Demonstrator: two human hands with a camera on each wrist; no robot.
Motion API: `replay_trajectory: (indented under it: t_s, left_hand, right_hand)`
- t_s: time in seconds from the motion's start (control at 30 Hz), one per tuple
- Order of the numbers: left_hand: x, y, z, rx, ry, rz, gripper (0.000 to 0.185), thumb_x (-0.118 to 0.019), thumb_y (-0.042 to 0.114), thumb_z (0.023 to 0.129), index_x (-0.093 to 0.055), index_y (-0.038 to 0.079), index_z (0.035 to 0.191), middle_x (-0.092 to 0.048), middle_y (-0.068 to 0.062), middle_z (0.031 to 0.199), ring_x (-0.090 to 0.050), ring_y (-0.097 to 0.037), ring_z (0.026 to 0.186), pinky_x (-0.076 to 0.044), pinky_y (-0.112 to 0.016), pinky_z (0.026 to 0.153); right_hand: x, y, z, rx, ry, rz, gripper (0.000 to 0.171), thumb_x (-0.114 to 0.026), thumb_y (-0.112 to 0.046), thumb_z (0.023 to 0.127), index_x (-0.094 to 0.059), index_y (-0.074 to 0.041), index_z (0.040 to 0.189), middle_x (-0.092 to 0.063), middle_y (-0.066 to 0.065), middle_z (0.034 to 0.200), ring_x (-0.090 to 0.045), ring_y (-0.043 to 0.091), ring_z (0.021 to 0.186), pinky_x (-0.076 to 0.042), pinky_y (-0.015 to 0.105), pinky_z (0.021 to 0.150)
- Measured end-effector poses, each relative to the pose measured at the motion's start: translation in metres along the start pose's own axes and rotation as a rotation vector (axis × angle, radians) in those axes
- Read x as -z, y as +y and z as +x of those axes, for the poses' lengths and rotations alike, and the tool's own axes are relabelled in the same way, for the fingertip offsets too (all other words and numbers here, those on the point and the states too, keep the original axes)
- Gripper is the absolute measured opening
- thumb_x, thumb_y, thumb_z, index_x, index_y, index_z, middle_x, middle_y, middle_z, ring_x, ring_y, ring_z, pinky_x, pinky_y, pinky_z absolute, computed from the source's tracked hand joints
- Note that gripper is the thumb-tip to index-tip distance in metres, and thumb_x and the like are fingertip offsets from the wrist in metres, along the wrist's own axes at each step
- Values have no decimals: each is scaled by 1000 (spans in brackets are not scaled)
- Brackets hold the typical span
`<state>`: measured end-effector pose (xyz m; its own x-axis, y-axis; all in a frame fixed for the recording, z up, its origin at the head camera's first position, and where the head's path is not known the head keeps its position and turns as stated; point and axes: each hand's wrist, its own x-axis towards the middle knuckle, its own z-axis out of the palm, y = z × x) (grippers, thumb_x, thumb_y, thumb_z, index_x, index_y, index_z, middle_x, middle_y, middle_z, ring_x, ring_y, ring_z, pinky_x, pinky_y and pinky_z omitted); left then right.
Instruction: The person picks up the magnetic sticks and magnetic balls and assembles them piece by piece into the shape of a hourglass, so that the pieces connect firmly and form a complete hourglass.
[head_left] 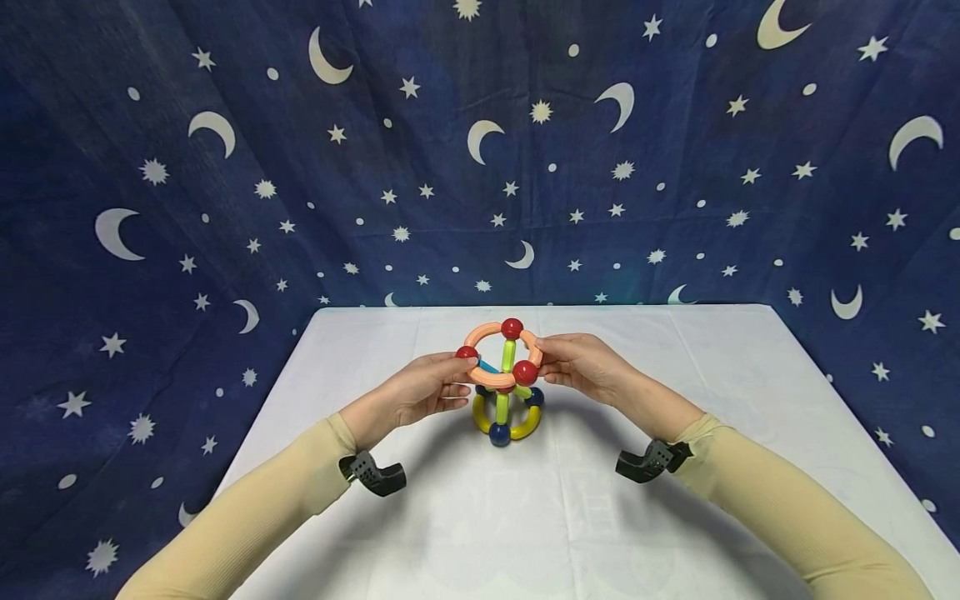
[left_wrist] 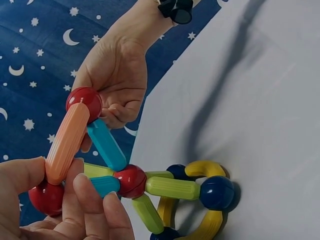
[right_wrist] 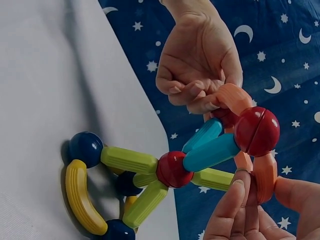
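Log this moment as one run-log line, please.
left hand: pinches orange ring | right hand: pinches orange ring | colourful plastic rod-and-ball toy: yellow base ring on white table

No writing, label, brand or number can be read anywhere; the dark blue backdrop cloth (head_left: 225, 208) bears only printed moons and stars.

table: white cloth (head_left: 675, 517) lying flat, creases showing
backdrop: navy moon-and-star fabric (head_left: 225, 208) hanging behind, wrapping both sides
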<state>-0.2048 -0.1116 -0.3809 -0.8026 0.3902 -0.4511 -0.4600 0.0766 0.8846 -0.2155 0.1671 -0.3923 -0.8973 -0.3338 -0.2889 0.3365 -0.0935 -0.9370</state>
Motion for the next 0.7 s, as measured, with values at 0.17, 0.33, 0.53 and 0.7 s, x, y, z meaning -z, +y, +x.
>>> replay_trajectory:
  t_s: [0.17,0.33,0.53,0.7]
  left_hand:
    - [0,1,0,2,-4,5,53,-66,30,101,-53,2,144,-71,1,99,-64,-12,76,-57,-28,80]
    - [1,0,0,-11,-23,40,49,-65,34,100,-57,4,139,-72,-1,103,-63,-14,77,-55,-28,80]
    - [16,-4,1,-17,38,89,50,-58,45,103,-57,10,138,-73,-8,108,-62,-15,79,-55,-31,82]
    - [40,-8,3,-54,111,183,62,-51,51,104,-49,8,149,-72,-14,119,-63,-16,82,-55,-36,89]
  right_hand:
    - [1,0,1,-7,0,-6,28,-64,-20,102,-67,5,113,-72,6,87,-67,13,74,-57,23,72]
    - [2,1,2,-7,6,-14,33,-64,-21,103,-65,8,118,-72,6,88,-67,13,75,-57,23,73]
    - [9,3,-1,-5,33,-9,40,-62,-20,104,-56,8,132,-72,5,88,-71,13,78,-58,24,73]
    - [27,6,-7,26,69,-61,46,-62,-21,104,-54,9,138,-73,5,91,-72,12,81,-58,25,76]
